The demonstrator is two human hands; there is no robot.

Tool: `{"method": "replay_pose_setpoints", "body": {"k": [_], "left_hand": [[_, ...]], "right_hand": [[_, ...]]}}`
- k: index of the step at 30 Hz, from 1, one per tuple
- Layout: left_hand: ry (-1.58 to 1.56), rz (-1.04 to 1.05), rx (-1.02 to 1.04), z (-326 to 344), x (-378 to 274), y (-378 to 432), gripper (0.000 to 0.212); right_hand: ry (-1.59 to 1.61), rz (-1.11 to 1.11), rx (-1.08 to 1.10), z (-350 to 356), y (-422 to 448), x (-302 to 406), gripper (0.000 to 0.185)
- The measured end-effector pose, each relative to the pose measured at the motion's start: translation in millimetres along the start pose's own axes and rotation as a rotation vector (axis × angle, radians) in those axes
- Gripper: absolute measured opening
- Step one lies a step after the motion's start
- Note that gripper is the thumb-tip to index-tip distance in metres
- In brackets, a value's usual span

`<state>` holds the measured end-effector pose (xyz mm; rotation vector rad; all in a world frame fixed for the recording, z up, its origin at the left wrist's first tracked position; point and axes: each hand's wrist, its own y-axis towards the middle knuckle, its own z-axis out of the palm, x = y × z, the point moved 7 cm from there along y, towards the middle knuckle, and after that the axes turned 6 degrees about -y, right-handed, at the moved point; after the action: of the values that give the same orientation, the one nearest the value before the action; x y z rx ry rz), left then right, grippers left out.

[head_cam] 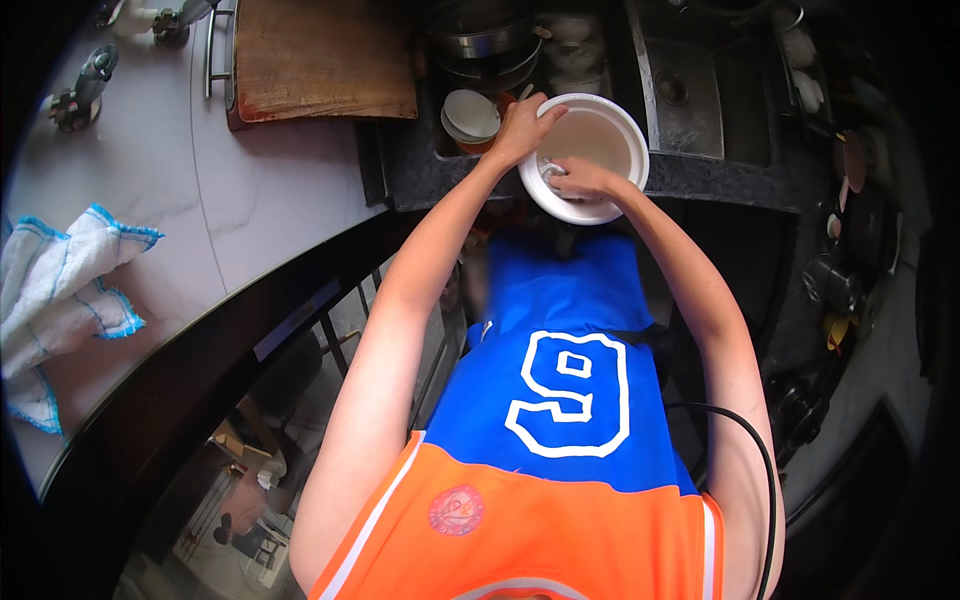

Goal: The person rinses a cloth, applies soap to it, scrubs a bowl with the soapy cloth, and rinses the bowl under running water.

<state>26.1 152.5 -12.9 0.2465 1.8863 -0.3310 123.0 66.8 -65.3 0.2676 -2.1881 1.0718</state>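
Note:
A round white bowl [639,161] is tilted over the dark front edge of the sink counter. Cloudy, pale liquid [596,139] stands inside it. My left hand [525,126] grips the bowl's rim at its upper left, thumb over the edge. Inside the bowl, low on its left side, my right hand [581,178] has its fingers curled around a small silvery-white object [553,170]. That object is partly covered by the fingers, and I cannot tell what it is.
Stacked white bowls [471,116] stand left of the white bowl, near dark pots [480,45]. A steel sink basin [686,97] lies to the right. A wooden cutting board [322,60] and a white cloth with blue edging [67,285] rest on the left counter [277,195].

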Motion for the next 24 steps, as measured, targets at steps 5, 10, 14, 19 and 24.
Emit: {"method": "replay_pose_setpoints", "body": {"k": [5, 10, 14, 19, 24], "left_hand": [[-0.015, -0.037, 0.017, 1, -9, -1, 0.036], [-0.037, -0.025, 0.03, 0, -7, 0, 0.036], [0.017, -0.013, -0.012, -4, 1, -1, 0.037], [-0.025, -0.067, 0.0, 0, -1, -3, 0.038], [-0.015, -0.069, 0.04, -1, 0, -3, 0.042]], "right_hand": [[0.69, 0.071, -0.3, 15, 22, -13, 0.047], [1.254, 0.223, -0.536, 15, 60, -29, 0.058], [0.792, 0.275, -0.246, 22, 39, -20, 0.036], [0.132, -0.003, 0.038, 7, 13, -13, 0.038], [0.264, -0.022, -0.17, 15, 29, -6, 0.042]]}}
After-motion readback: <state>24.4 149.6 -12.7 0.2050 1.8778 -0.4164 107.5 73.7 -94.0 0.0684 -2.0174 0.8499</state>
